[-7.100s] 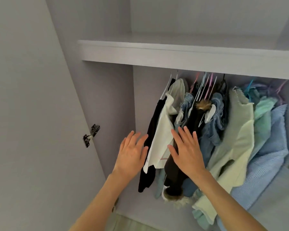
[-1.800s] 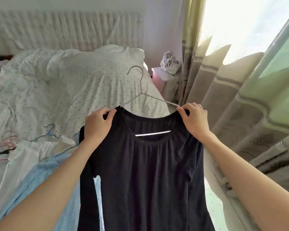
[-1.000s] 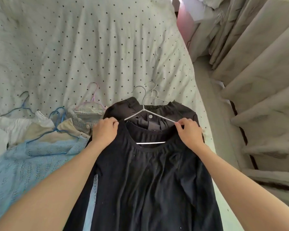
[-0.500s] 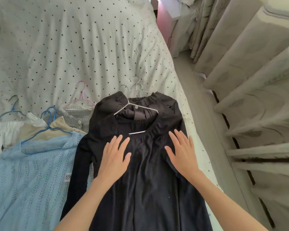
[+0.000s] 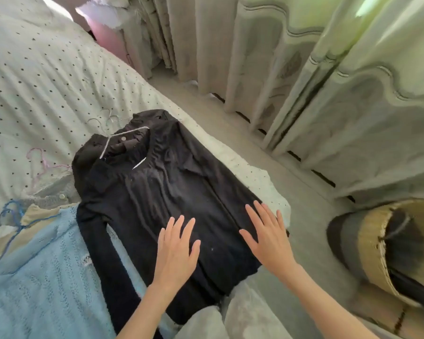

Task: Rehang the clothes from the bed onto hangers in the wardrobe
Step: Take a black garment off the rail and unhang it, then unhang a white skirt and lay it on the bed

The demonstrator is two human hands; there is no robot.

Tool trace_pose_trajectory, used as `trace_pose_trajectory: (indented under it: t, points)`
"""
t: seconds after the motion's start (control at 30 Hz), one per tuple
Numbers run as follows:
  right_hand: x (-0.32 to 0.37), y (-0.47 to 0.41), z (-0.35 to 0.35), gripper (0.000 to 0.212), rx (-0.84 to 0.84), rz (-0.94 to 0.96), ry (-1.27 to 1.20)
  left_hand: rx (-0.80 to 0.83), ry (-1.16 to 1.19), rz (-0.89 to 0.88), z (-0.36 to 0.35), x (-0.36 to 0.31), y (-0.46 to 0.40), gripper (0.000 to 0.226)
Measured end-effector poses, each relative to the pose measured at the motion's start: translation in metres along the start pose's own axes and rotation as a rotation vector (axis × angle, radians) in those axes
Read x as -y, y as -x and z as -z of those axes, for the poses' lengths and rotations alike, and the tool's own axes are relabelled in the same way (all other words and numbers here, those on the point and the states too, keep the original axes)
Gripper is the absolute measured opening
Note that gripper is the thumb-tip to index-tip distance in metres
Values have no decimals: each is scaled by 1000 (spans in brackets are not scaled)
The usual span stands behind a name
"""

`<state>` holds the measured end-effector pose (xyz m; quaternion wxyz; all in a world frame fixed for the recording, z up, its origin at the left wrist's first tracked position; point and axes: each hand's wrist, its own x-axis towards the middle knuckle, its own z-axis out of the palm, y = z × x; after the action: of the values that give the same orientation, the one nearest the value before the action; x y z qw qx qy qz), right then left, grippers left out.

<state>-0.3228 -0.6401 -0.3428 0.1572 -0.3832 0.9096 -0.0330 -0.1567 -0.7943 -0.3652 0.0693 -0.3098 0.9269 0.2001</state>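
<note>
My left hand [image 5: 175, 250] and my right hand [image 5: 267, 234] lie flat on the black top [image 5: 157, 192], low in the middle of the frame. My fingers are straight and hold nothing. The black top is spread on the bed [image 5: 47, 77], on a white hanger [image 5: 123, 140] that shows at its neck. A light blue knit top [image 5: 34, 277] lies just beside it, lower left. Farther up are a pink hanger [image 5: 41, 162] and, along the right, the curtains [image 5: 279, 57].
</note>
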Motion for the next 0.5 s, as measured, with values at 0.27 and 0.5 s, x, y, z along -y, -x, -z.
trace_pose_trajectory:
  t: [0.27,0.5]
  points:
    - [-34,147,-14,57,-177,-455,-149,117,-71,-471,-18,-78,47,53]
    - [-72,282,-21,58,-370,-825,-267,170,-85,-927,-32,-198,82,52]
